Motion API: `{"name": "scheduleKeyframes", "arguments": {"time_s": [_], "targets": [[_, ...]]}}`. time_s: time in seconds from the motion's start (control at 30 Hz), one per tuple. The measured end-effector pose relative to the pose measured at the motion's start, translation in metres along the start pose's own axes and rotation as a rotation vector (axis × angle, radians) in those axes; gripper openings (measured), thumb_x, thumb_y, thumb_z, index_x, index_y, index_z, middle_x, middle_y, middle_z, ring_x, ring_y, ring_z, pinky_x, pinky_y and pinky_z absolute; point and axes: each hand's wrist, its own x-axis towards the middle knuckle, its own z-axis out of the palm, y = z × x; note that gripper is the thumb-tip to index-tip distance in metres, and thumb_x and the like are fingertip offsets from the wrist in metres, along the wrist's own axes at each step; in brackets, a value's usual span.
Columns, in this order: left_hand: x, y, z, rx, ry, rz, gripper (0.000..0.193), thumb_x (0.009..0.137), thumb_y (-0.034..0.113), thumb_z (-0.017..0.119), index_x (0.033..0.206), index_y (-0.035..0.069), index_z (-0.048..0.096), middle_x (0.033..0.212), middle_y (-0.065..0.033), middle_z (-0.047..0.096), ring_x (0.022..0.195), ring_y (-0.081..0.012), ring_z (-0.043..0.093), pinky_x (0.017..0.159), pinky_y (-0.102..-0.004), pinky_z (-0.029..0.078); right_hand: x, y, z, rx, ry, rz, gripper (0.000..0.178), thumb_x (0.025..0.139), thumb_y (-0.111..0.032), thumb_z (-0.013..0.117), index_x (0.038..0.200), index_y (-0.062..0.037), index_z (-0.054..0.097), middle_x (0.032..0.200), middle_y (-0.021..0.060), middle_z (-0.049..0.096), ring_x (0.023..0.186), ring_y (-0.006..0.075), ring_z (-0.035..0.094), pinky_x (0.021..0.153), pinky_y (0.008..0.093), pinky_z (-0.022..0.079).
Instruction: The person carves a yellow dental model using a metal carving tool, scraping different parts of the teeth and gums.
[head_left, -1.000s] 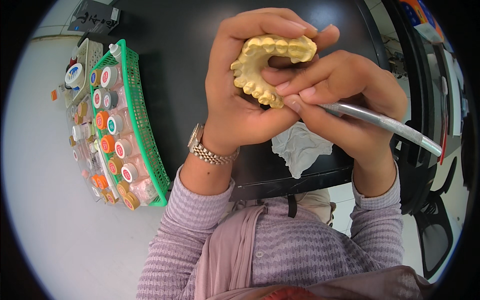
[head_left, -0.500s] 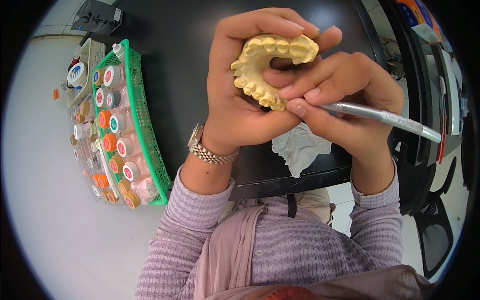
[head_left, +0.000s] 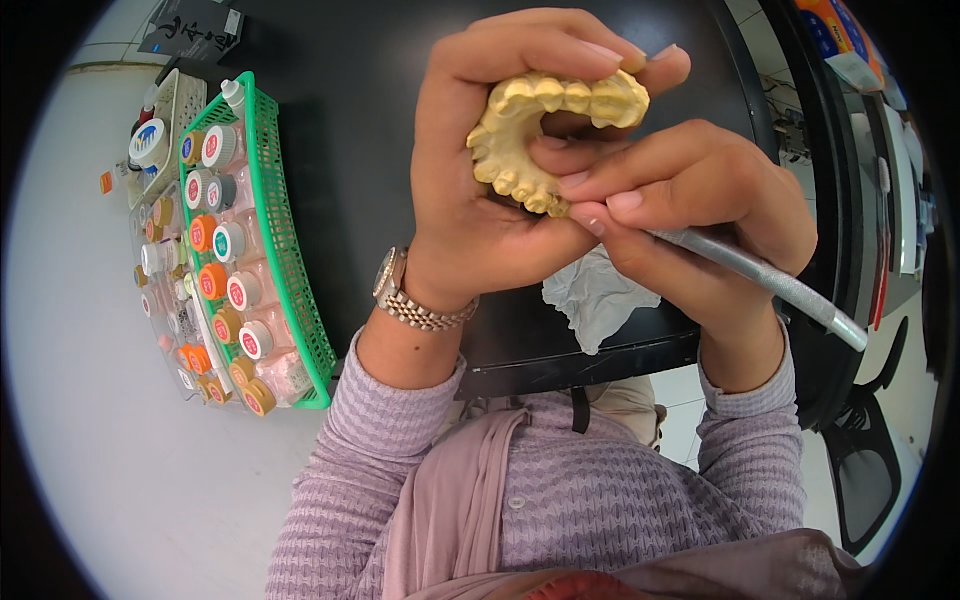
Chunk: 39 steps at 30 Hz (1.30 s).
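Observation:
My left hand (head_left: 452, 205) is closed around a yellow plaster dental cast (head_left: 512, 150), a horseshoe arch with its row of teeth facing up. Fingers wrap the cast's far side, and the thumb lies along its near side. A slim silver tool with a knurled metal handle (head_left: 770, 278) is pinched in my right hand (head_left: 715, 205), pen-like. Its handle slopes down to the right. The working tip is hidden behind my fingertips, which meet the near end of the arch, so I cannot tell whether it touches the plaster. A crumpled pale tissue (head_left: 600, 298) lies on the table below my hands.
The black table (head_left: 350, 120) spreads beneath my hands. On the left stands a green plastic basket (head_left: 290, 250) of capped bottles, beside a pale basket (head_left: 185, 115) with a white tub (head_left: 149, 145). A dark box (head_left: 192, 30) sits far left. A black chair (head_left: 868, 470) stands lower right.
The free end of the silver tool has swung down toward me as my right hand turned. The dental cast has shifted slightly right and tilted a little within my left hand.

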Motion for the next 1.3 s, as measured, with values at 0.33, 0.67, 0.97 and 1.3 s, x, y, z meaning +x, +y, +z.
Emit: {"name": "scheduleKeyframes", "arguments": {"time_s": [0.33,0.67,0.97,1.3], "targets": [[-0.001,0.004,0.0,-0.002,0.003,-0.013,0.055,0.081,0.015,0.071,0.123,0.002,0.038,0.129,-0.0187,0.043,0.127,-0.0353,0.041,0.101,-0.0397,0.046,0.002,-0.005,0.002,-0.124,0.014,-0.074,0.023,0.074,0.004,0.073,0.087,-0.0032,0.056,0.083,0.0151,0.068,0.079,0.0248,0.07,0.068,0.0318,0.058],[-0.002,0.004,0.001,0.0,0.007,-0.023,0.054,0.082,0.016,0.069,0.123,0.001,0.038,0.129,-0.0187,0.043,0.128,-0.035,0.04,0.101,-0.0394,0.046,-0.002,-0.003,0.005,-0.028,0.016,-0.025,0.023,0.075,0.007,0.071,0.088,-0.0021,0.054,0.083,0.0164,0.065,0.08,0.0257,0.069,0.075,0.0341,0.058],[-0.001,0.004,0.002,-0.017,0.017,-0.037,0.053,0.083,0.017,0.069,0.123,0.001,0.038,0.13,-0.0188,0.043,0.129,-0.0347,0.039,0.102,-0.0391,0.045,-0.002,0.002,0.007,0.384,0.106,0.117,0.023,0.076,0.009,0.068,0.085,-0.0035,0.051,0.084,0.0167,0.063,0.083,0.0251,0.068,0.084,0.0388,0.056],[0.003,0.009,0.006,-0.116,0.075,-0.12,0.051,0.084,0.018,0.067,0.123,0.0,0.039,0.131,-0.0188,0.043,0.13,-0.0343,0.038,0.102,-0.0388,0.045,-0.004,0.004,0.012,0.32,0.179,0.079,0.018,0.084,-0.003,0.066,0.091,-0.0018,0.049,0.09,0.0178,0.061,0.083,0.0258,0.067,0.083,0.0394,0.056]]}}
